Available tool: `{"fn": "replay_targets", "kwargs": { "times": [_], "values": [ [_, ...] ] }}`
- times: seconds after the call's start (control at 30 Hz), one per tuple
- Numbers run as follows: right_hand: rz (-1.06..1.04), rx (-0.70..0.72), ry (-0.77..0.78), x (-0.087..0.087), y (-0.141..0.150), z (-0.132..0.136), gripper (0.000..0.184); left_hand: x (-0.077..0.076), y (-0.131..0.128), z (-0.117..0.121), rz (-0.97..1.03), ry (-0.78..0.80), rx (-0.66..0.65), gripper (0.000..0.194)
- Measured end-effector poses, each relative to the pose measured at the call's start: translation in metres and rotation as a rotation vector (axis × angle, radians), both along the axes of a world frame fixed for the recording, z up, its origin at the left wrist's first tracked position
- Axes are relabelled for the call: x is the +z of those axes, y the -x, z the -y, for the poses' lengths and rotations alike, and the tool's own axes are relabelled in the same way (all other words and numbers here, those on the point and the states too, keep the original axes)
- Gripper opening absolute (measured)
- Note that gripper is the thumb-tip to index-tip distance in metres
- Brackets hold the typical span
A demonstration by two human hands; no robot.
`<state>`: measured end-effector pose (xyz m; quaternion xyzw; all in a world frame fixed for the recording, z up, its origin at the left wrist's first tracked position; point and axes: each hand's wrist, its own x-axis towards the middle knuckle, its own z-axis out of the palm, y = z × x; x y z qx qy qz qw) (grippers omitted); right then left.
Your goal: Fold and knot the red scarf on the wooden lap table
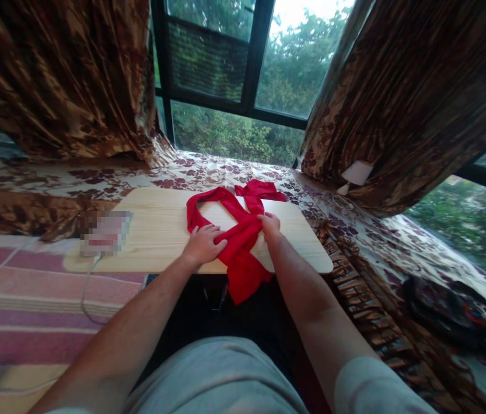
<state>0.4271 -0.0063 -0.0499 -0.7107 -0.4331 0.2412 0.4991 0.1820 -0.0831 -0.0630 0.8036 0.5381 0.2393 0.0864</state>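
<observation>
A red scarf lies across a light wooden table, bent into a loop on its left side. One end hangs over the near edge toward my lap, and the other reaches past the far edge onto the patterned cover. My left hand rests flat on the lower left of the loop, fingers stretched out and thumb apart. At the right side, where the strips of cloth cross, my right hand pinches the scarf between thumb and fingers.
The wooden table has a blurred-out device with a white cable at its left end. A small white lamp stands on the floral window ledge. A dark bag lies at right; brown curtains frame the window.
</observation>
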Motion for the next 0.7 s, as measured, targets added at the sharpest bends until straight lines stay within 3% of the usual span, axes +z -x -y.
{"fn": "replay_targets", "kwargs": {
  "times": [0.1,0.17,0.27,0.37,0.47,0.6,0.7],
  "values": [
    [-0.237,0.220,0.046,0.010,0.005,0.000,0.066,-0.001,0.001,-0.001,-0.012,0.007,-0.005,0.041],
    [-0.225,0.370,0.100,0.015,0.006,0.001,0.063,-0.002,0.001,-0.002,-0.018,0.007,-0.007,0.040],
    [-0.084,0.431,0.130,0.016,0.006,0.000,0.047,-0.002,0.002,-0.002,-0.025,0.008,-0.009,0.040],
    [0.012,0.384,0.151,0.008,0.006,-0.004,0.025,0.000,0.002,-0.001,-0.036,0.005,-0.016,0.040],
    [0.035,0.283,0.099,-0.002,0.005,-0.007,0.020,0.002,0.001,0.000,-0.041,0.000,-0.019,0.041],
    [-0.048,0.102,-0.062,-0.004,0.000,-0.010,0.038,0.001,0.003,-0.002,-0.050,0.027,-0.018,0.041],
    [-0.073,0.000,-0.183,0.011,-0.010,-0.011,0.055,-0.002,0.006,-0.005,-0.113,0.001,-0.076,0.041]
  ]
}}
